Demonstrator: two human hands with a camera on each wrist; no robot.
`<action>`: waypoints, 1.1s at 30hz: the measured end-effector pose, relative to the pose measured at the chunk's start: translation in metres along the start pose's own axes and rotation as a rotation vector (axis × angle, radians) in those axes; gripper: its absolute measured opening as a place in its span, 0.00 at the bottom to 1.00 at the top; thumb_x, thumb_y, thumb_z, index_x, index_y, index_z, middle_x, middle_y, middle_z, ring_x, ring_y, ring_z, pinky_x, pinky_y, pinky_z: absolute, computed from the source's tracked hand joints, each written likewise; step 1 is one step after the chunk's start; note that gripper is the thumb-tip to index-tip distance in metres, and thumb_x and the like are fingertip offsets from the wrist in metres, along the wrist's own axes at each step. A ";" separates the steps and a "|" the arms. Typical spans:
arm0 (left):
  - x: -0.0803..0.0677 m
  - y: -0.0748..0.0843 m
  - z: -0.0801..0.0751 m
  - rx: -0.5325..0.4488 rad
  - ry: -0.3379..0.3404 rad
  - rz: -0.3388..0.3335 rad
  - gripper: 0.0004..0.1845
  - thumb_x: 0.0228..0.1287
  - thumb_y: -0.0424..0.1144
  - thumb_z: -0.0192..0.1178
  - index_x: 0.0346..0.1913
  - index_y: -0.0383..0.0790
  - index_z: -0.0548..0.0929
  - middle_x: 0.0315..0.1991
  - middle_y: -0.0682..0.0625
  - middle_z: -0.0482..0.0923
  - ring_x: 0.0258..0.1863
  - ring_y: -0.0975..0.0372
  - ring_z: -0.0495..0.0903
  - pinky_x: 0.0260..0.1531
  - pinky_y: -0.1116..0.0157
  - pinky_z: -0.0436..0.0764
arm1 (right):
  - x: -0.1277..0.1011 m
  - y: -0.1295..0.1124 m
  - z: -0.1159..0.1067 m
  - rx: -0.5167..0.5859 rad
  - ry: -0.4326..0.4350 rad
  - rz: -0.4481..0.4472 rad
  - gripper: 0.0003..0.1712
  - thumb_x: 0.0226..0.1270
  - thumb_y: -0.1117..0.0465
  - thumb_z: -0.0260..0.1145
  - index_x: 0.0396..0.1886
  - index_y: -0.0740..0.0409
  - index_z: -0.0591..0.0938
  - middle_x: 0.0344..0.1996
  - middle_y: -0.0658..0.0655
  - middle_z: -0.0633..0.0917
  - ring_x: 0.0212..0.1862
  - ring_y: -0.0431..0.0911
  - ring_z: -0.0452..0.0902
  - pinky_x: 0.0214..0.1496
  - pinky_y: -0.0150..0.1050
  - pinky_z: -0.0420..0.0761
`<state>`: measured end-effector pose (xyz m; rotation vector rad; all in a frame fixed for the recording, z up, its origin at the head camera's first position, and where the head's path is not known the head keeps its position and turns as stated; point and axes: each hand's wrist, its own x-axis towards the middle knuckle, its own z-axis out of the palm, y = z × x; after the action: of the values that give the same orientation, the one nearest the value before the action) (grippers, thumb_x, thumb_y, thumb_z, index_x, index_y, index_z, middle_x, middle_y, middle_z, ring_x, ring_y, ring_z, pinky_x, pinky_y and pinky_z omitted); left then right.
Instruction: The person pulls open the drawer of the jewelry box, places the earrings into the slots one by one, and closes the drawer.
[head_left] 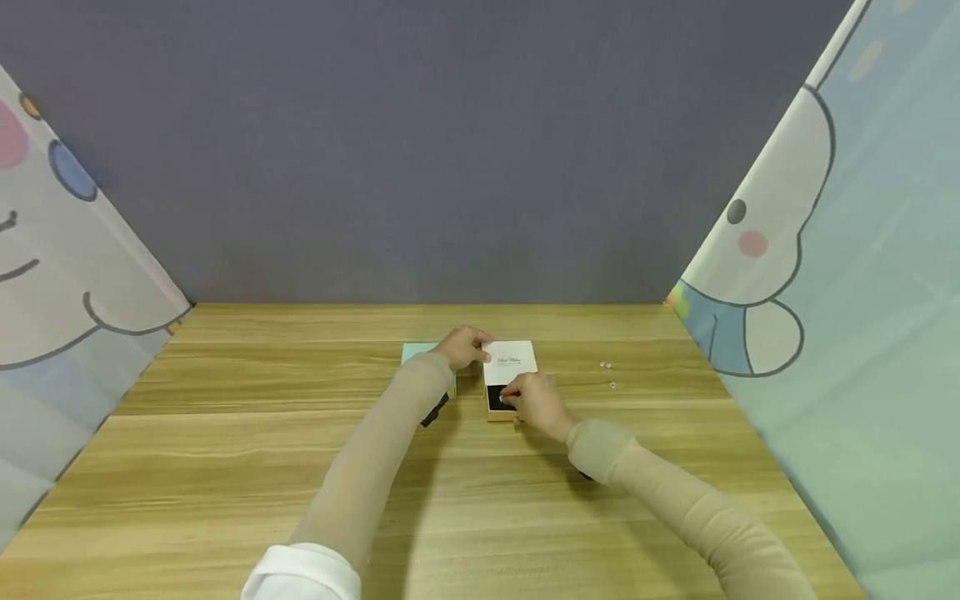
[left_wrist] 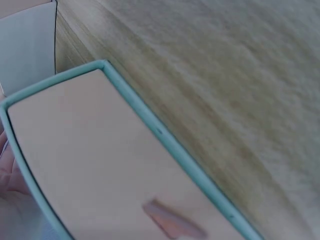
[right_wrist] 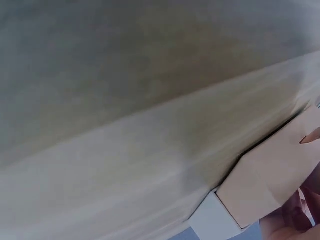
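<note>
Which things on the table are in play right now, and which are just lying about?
In play:
- tan box with black insert, under the right hand
- white card at the box's far end
- left hand, at the card's edge

Lying about:
- teal box, beside the left hand
- two small pieces to the right

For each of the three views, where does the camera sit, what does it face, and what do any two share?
Head: looks forward and down at the table, both sleeved arms, left hand, right hand at the tan box.
Left wrist: close over the teal-rimmed box; fingers at the left edge.
Right wrist: low over the wood; fingertips bottom right.
Shared: head and right wrist both show the tan box.
</note>
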<state>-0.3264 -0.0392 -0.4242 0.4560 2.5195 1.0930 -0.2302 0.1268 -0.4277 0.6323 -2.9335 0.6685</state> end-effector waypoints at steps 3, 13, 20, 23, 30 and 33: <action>0.001 0.000 0.001 -0.001 0.002 -0.003 0.25 0.59 0.37 0.61 0.61 0.43 0.73 0.62 0.46 0.69 0.62 0.54 0.67 0.60 0.58 0.71 | -0.001 -0.002 0.000 0.006 0.004 -0.015 0.02 0.51 0.69 0.70 0.27 0.61 0.87 0.28 0.57 0.86 0.20 0.38 0.79 0.24 0.28 0.80; -0.002 0.002 0.000 -0.002 0.000 0.002 0.24 0.60 0.37 0.60 0.61 0.43 0.73 0.62 0.46 0.69 0.62 0.54 0.67 0.60 0.59 0.71 | -0.001 -0.002 0.003 -0.031 0.000 -0.013 0.03 0.53 0.69 0.68 0.27 0.62 0.87 0.27 0.56 0.85 0.26 0.41 0.80 0.32 0.35 0.83; -0.005 0.003 0.000 -0.002 -0.004 0.013 0.24 0.61 0.37 0.60 0.61 0.42 0.73 0.63 0.46 0.68 0.62 0.53 0.67 0.60 0.59 0.70 | -0.002 -0.003 0.000 -0.019 -0.022 -0.006 0.03 0.54 0.69 0.68 0.29 0.62 0.87 0.28 0.57 0.85 0.26 0.41 0.80 0.32 0.35 0.82; -0.007 0.004 -0.001 -0.004 -0.007 0.018 0.24 0.61 0.37 0.59 0.62 0.42 0.72 0.63 0.46 0.68 0.62 0.53 0.66 0.60 0.59 0.70 | -0.003 -0.004 0.000 -0.022 -0.022 0.000 0.03 0.54 0.68 0.68 0.29 0.62 0.87 0.28 0.57 0.85 0.26 0.41 0.80 0.33 0.36 0.82; -0.007 0.003 -0.001 0.006 -0.008 0.018 0.24 0.61 0.37 0.59 0.62 0.42 0.72 0.63 0.49 0.68 0.63 0.54 0.66 0.61 0.59 0.70 | -0.004 -0.002 -0.002 0.119 -0.056 0.027 0.05 0.56 0.70 0.66 0.32 0.66 0.86 0.30 0.61 0.84 0.16 0.35 0.75 0.20 0.25 0.76; -0.006 0.002 -0.002 0.004 -0.008 0.018 0.25 0.61 0.37 0.59 0.62 0.41 0.72 0.63 0.48 0.68 0.63 0.53 0.66 0.61 0.59 0.69 | -0.004 0.001 -0.002 0.173 -0.059 0.038 0.06 0.57 0.70 0.65 0.33 0.67 0.85 0.32 0.62 0.84 0.18 0.37 0.77 0.22 0.24 0.77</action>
<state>-0.3216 -0.0411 -0.4202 0.4842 2.5152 1.0911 -0.2269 0.1303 -0.4266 0.6214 -2.9704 0.9306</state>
